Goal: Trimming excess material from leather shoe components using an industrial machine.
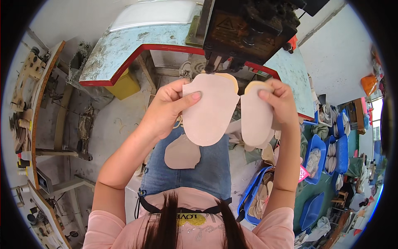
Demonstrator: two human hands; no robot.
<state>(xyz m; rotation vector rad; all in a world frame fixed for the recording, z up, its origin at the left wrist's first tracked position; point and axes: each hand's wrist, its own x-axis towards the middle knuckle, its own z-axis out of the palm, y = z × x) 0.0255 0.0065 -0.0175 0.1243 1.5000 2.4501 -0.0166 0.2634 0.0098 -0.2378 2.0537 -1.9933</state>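
The wide cut piece (210, 118) I hold looks smooth and matt, and the narrow cut piece (253, 116) shows me the same dull face. My jeans (211, 174) are faded, matt denim; my shirt (103, 230) is soft-looking cloth. The machine head (227, 37) in front of me is dark metal, grimy and worn. I see a scuffed, stained tabletop (137, 45) and, on it, a glossy sheet (153, 14) like plastic. The yellow bin (125, 86) looks like smooth plastic, the shelf edge (38, 108) like wood, the floor (105, 151) matt and stained.
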